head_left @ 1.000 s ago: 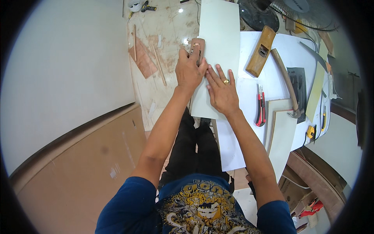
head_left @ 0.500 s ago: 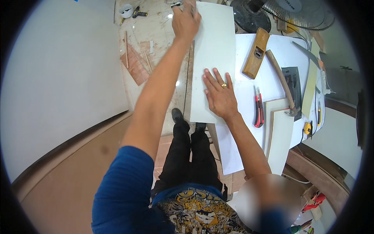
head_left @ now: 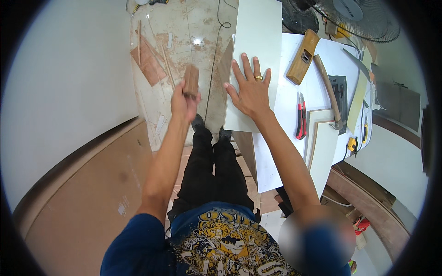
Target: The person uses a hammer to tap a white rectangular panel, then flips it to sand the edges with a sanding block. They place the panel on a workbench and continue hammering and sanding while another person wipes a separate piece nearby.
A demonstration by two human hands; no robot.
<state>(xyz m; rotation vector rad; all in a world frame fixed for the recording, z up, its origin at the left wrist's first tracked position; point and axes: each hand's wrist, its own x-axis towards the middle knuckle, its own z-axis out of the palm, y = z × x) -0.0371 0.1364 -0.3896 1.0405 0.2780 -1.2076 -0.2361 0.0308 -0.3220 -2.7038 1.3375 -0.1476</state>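
A long white board (head_left: 258, 32) lies along the left side of the white-topped table. My right hand (head_left: 252, 89) rests flat on its near part, fingers spread, a ring on one finger. Off the board's left edge, over the floor, my left hand (head_left: 183, 103) grips a small brown wooden block (head_left: 191, 80), slightly blurred by motion. The block is apart from the board. Right of the board lie a wooden hand plane (head_left: 301, 60), a red utility knife (head_left: 301, 117) and a claw hammer (head_left: 328, 87), its head by some smaller white boards (head_left: 322, 152).
A fan (head_left: 352, 14) stands beyond the table. A tape measure (head_left: 352, 144) and a yellow cutter (head_left: 365, 131) lie at the table's right edge. Scrap wood (head_left: 146, 60) and a cable (head_left: 209, 83) lie on the dusty floor. A large white panel (head_left: 64, 78) stands at left.
My left hand has come back from the board's far left edge toward me, bringing the wooden block off the board. My right hand stays on the board, its fingers now spread wider.
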